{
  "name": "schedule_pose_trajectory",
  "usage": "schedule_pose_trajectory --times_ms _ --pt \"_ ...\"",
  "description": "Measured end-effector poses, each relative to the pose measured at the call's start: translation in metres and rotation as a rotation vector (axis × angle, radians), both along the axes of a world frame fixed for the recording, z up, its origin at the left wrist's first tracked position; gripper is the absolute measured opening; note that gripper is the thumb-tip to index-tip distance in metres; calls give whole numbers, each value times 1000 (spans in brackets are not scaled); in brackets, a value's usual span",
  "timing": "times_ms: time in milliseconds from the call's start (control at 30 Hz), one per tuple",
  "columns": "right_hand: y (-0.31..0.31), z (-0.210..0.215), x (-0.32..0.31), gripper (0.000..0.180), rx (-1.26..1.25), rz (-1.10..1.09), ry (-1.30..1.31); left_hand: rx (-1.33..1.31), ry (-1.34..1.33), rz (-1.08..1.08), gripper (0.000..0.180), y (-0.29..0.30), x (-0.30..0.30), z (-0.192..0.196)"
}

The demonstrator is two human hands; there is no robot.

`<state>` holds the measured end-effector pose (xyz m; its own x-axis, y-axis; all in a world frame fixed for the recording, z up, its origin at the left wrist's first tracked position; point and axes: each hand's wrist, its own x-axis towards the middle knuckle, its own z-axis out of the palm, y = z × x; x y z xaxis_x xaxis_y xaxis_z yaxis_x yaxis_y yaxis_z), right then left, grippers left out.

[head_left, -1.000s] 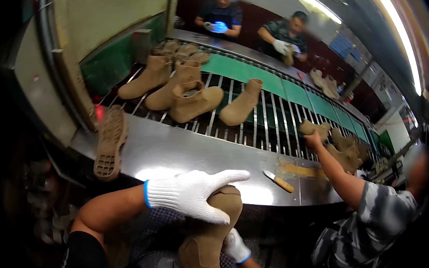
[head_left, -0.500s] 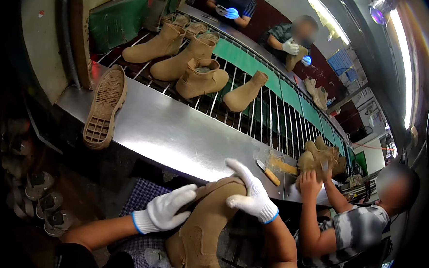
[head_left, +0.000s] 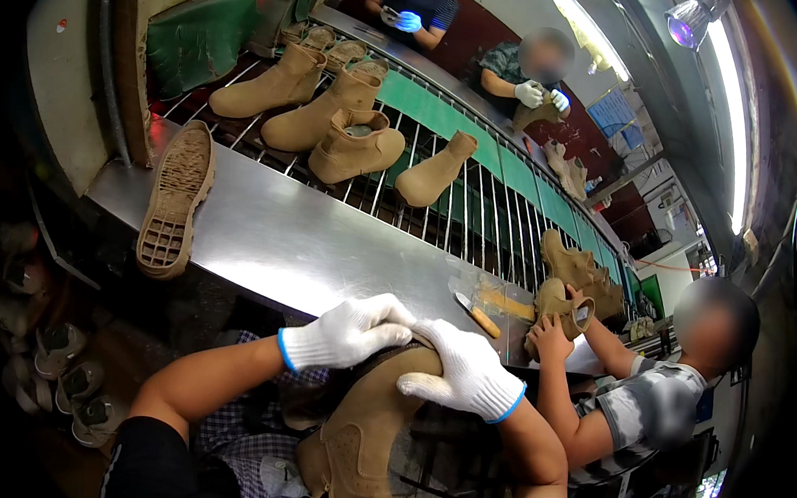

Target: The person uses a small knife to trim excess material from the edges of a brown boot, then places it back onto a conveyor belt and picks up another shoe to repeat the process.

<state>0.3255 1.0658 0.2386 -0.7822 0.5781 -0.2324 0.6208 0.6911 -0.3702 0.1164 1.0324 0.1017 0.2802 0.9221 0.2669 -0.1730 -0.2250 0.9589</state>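
Observation:
A tan boot [head_left: 362,436] is tilted across my lap with its toe pointing up and away, its shaft toward the bottom edge. My right hand [head_left: 464,370], in a white knit glove, is wrapped over the toe, thumb on the upper and fingers on the sole side. My left hand [head_left: 349,332], gloved alike, has its fingers bent and pressed at the sole edge by the toe, touching the right fingertips. A dark strip of the sole edge shows just beneath the gloves; the rest of the sole side is hidden.
A loose tan outsole [head_left: 176,201] lies on the metal bench edge [head_left: 264,233]. Several tan boots [head_left: 354,147] stand on the rod conveyor [head_left: 458,221]. A wooden-handled knife [head_left: 478,316] lies ahead. At right a co-worker [head_left: 643,397] handles another boot [head_left: 553,307]; shoes [head_left: 76,381] sit at lower left.
My left hand has moved up and right from the boot's side to the toe, its fingers closing beside my right hand. My right hand's raised fingers have folded down over the toe.

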Motion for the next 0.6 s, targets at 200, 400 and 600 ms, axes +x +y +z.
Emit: schedule_pose_trajectory --times_ms 200,400,600 --pt "8 -22 23 87 188 164 -76 277 73 85 44 -42 -19 -13" --pt "12 -37 35 103 -293 -201 288 358 359 162 79 -66 -17 -48" --pt "12 -19 28 88 -292 -140 136 416 207 289 48 -33 10 -54"
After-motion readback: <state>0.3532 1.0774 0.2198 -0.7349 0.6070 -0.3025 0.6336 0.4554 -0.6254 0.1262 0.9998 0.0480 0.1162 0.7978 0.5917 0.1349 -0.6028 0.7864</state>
